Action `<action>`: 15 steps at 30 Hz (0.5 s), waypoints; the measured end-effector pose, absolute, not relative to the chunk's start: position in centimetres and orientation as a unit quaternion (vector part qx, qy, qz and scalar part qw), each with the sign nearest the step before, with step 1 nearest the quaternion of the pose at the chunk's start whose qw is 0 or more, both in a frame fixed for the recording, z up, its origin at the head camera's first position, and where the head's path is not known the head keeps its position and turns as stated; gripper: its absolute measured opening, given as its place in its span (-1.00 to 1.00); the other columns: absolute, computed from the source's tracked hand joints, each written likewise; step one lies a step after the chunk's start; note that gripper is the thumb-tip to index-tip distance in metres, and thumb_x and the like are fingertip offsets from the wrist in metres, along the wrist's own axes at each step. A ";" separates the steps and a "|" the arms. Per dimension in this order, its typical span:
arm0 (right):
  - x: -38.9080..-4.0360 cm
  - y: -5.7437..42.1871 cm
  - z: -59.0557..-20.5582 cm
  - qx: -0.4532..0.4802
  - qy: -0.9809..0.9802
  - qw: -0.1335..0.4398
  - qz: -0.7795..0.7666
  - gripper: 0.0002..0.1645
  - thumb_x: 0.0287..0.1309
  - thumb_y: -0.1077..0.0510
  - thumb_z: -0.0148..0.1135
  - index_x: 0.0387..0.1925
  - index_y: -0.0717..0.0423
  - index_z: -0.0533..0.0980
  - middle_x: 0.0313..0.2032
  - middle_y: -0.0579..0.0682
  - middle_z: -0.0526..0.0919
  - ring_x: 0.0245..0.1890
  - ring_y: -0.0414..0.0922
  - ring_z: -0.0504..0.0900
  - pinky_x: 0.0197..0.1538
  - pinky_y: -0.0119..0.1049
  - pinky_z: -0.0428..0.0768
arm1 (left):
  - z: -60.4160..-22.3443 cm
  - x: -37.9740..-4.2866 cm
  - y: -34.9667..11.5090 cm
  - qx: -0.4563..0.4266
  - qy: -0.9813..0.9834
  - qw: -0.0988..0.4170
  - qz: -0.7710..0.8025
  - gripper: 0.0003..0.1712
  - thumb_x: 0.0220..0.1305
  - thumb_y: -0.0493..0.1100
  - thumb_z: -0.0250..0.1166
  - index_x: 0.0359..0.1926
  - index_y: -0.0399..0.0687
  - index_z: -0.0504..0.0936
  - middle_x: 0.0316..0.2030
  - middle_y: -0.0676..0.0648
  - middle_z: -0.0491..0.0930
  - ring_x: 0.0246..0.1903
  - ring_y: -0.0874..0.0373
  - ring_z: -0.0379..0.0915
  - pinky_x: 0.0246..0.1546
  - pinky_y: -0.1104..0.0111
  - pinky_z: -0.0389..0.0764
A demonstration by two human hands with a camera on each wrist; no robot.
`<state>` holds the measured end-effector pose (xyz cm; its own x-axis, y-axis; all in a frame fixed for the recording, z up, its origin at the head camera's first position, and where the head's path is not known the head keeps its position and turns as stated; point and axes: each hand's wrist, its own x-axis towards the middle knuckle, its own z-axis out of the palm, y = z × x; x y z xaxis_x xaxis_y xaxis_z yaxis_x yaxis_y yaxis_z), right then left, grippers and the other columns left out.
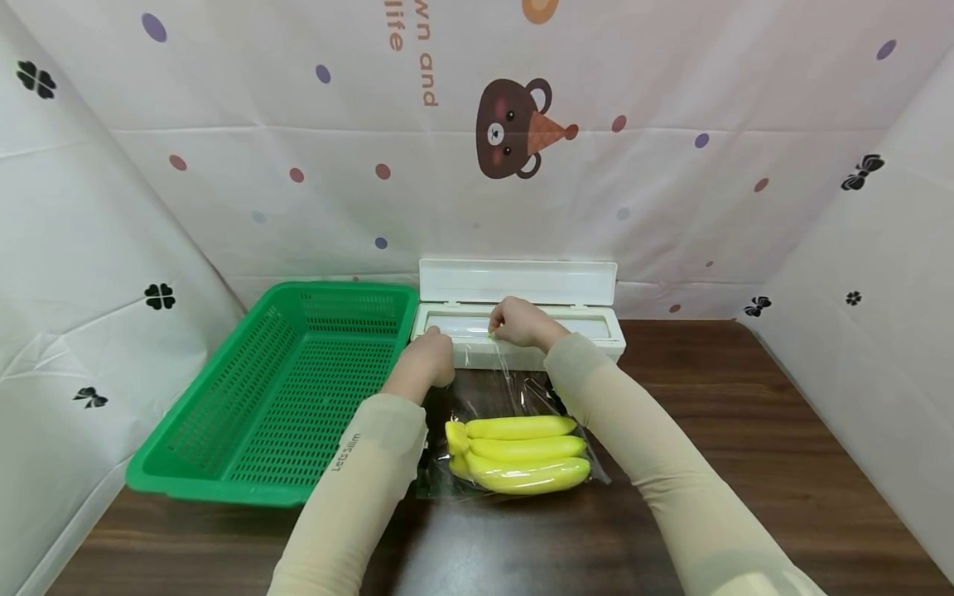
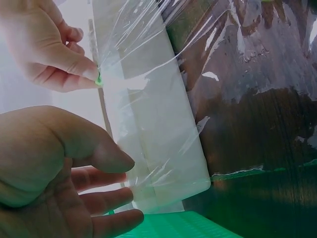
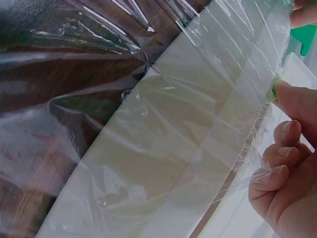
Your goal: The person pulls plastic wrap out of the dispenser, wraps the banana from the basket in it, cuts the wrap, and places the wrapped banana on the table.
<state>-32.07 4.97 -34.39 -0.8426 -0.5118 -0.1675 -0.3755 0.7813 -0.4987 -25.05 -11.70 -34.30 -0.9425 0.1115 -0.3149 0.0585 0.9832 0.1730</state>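
My right hand [image 1: 522,321] pinches a small green slide cutter [image 3: 273,89] between thumb and forefinger on the front edge of a white cling film dispenser [image 1: 613,331]. Clear cling film [image 3: 148,124] runs from the dispenser down over its front, creased below the cutter. At the dispenser's left end is my left hand [image 2: 54,168], its thumb apart from its loosely bent fingers, fingertips right by the film's edge. Nearer to me, a bunch of yellow bananas [image 1: 522,451] lies with the film around it, its stem end to the left.
The dispenser's lid [image 1: 517,281] stands raised against the patterned backdrop [image 1: 373,207]. A green perforated basket [image 1: 298,492] stands to the left, close beside the dispenser and my left forearm. Everything rests on a dark wooden table [image 1: 745,430], with white sheets hanging at both sides.
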 end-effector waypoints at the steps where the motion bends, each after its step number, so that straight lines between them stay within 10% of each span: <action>1: -32.1 4.9 -34.5 -0.237 0.932 0.148 -0.229 -0.82 0.24 0.27 0.10 -0.26 0.12 0.63 -0.10 0.04 0.63 -0.42 -0.15 0.42 -0.18 -0.23 0.48 | -34.3 -25.1 -11.7 0.043 0.982 0.164 0.080 -0.85 0.22 -0.33 0.14 -0.24 -0.25 0.62 0.07 -0.25 0.33 -0.47 0.05 0.29 -0.50 0.33 0.36; 15: -32.0 3.9 -34.2 -0.243 0.935 0.148 -0.210 -0.85 0.23 0.24 0.14 -0.29 0.09 0.63 -0.15 0.01 0.65 -0.37 -0.14 0.50 -0.14 -0.20 0.53 | -34.0 -24.9 -11.6 0.039 0.981 0.168 0.088 -0.80 0.23 -0.33 0.12 -0.15 -0.26 0.60 0.13 -0.25 0.30 -0.47 0.05 0.31 -0.51 0.34 0.36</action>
